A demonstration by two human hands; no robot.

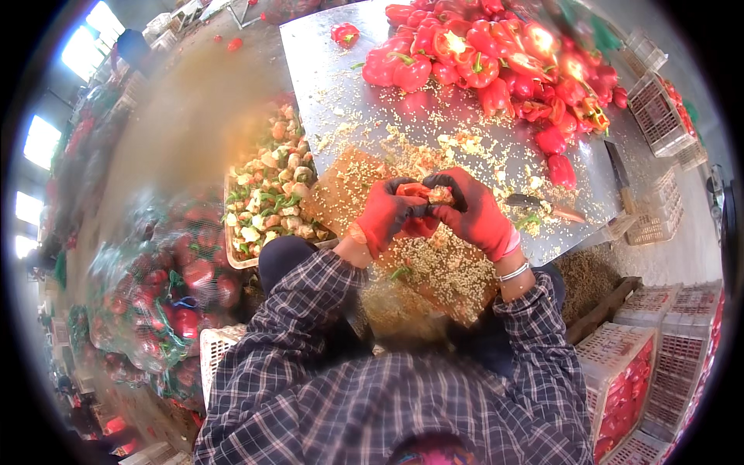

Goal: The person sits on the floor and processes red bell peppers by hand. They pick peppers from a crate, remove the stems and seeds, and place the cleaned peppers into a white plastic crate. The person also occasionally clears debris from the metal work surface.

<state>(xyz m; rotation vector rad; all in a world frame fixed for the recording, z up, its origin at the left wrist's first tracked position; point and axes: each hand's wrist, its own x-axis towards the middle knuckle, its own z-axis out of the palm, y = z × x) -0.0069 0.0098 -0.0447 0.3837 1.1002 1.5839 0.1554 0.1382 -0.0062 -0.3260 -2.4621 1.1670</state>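
My left hand and my right hand, both in red gloves with dark fingers, meet above the near edge of a metal table. Between them they hold an opened red bell pepper, with its pale, seedy core showing near the right fingers. The fingers cover much of the pepper. Beneath the hands lies a brown sheet strewn with seeds. A knife with a brown handle rests on the table just right of my right hand. Many red bell peppers are heaped at the back.
A crate of cut pepper cores stands left of the table. Another knife lies by the right edge. Net sacks of peppers sit at left, plastic crates at lower right. A person is far left, blurred.
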